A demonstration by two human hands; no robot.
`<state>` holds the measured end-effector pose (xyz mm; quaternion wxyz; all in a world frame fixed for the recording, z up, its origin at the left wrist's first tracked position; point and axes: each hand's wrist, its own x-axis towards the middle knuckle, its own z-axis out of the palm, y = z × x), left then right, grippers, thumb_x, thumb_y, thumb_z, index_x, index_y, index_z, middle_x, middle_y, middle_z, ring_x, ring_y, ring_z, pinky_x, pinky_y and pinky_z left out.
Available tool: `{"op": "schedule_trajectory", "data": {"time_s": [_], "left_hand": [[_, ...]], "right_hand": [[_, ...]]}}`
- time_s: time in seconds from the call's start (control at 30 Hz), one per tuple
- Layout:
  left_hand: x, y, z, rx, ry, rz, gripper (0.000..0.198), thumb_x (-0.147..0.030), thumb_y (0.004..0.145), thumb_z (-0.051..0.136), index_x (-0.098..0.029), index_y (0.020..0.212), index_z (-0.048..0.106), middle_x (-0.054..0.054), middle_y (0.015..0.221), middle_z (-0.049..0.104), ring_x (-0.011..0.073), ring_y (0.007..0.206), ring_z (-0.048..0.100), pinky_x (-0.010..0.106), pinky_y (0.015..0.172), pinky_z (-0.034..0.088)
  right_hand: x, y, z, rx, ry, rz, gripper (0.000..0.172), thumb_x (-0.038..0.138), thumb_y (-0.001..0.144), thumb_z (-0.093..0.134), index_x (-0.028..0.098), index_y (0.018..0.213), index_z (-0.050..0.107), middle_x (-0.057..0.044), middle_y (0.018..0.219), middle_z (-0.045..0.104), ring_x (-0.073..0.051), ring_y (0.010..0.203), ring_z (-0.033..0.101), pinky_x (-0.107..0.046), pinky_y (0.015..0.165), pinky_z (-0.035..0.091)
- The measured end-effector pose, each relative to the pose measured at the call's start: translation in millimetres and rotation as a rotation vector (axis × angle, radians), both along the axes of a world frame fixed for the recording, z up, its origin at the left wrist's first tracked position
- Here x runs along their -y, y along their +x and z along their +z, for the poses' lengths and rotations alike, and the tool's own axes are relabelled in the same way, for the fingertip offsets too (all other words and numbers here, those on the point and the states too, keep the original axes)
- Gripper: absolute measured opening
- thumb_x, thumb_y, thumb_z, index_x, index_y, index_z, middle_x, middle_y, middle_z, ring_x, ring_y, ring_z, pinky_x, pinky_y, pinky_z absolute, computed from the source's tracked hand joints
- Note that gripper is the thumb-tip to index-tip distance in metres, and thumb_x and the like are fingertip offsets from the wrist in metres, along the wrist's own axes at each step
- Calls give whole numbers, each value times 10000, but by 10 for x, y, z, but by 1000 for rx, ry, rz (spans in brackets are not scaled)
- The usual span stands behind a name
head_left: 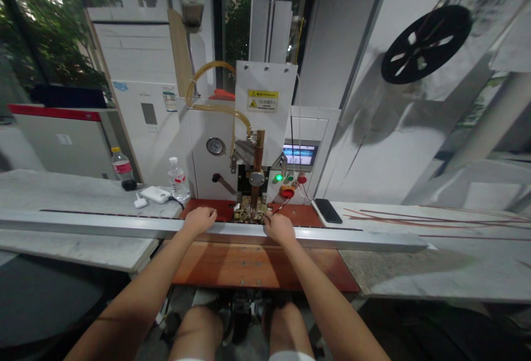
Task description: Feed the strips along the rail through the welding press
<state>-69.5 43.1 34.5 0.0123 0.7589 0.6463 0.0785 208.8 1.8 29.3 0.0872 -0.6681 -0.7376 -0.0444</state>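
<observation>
My left hand (201,221) is closed, resting at the back edge of a long silver metal bar (136,227), left of the machine's work point. My right hand (280,227) is closed in a pinch close beside the brass-coloured fixture (244,209), under the copper electrode (257,178). Its fingertips hide what they hold, if anything; a thin reddish wire (284,204) shows just above them. A long thin dark strip (108,214) runs behind the bar and passes by both hands. The bar lies across the reddish-brown board (257,264) and both side tables.
The white press machine (265,106) stands ahead with a gauge (215,146), a lit screen (301,154) and a red knob (287,191). At left are a cola bottle (123,170), a water bottle (178,178) and a power bank (156,194). Rightward lie a phone (327,211) and thin reddish rods (415,218).
</observation>
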Motion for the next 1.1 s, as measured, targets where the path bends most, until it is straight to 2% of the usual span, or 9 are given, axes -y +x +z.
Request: {"op": "schedule_trajectory", "data": {"time_s": [0.2, 0.53, 0.77, 1.1], "left_hand": [[47, -18, -125, -60, -36, 12, 519, -465, 865, 254, -220, 969, 699, 114, 973, 699, 235, 937, 633, 321, 823, 447], [41, -30, -159, -88, -11, -98, 531, -495, 870, 247, -235, 952, 702, 104, 930, 701, 237, 913, 634, 321, 788, 449], [84, 58, -162, -93, -1, -3, 528, -422, 885, 242, -170, 905, 704, 144, 938, 692, 246, 920, 629, 342, 813, 440], [95, 75, -139, -90, 26, 32, 509, -412, 866, 255, -181, 878, 708, 137, 905, 698, 258, 882, 641, 351, 772, 455]], "right_hand": [[1, 4, -14, -4, 9, 1, 371, 383, 939, 275, 230, 1065, 588, -82, 892, 678, -202, 844, 636, -283, 737, 421], [-4, 0, -29, 13, 57, 10, 349, 377, 935, 284, 224, 993, 593, -74, 847, 683, -209, 796, 649, -281, 687, 431], [3, -12, 0, 13, 27, 4, 335, 368, 934, 297, 220, 1008, 589, -84, 858, 683, -205, 797, 648, -281, 688, 429], [22, -10, 22, -4, 10, -6, 358, 372, 939, 286, 220, 1015, 601, -91, 888, 684, -205, 813, 644, -283, 701, 425]]}}
